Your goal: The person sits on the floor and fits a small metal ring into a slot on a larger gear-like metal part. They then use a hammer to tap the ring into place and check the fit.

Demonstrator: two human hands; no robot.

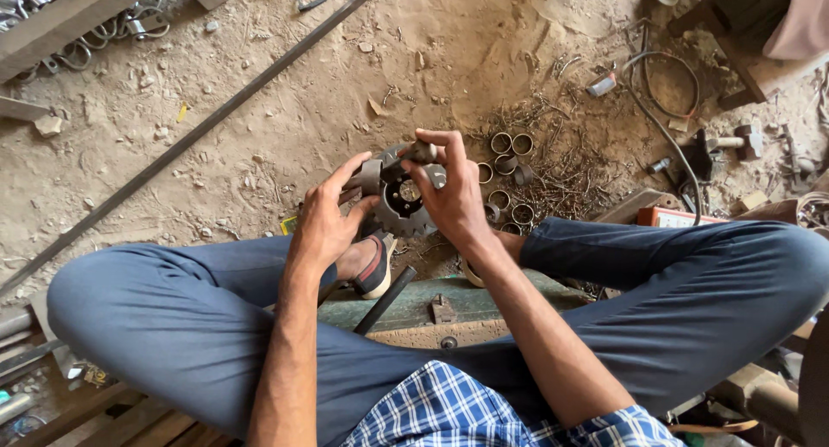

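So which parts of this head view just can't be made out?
- Round metal part: its sides are covered by the left hand and right hand.
- Small piece at the right fingertips: too small to identify.
- Hammer: partly hidden in clutter.
- Chain: cut off by the top edge.

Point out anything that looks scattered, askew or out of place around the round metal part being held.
Short metal rings and thin metal scraps lie loose on the dirt floor, right of the round grey metal part held by the left hand and right hand.
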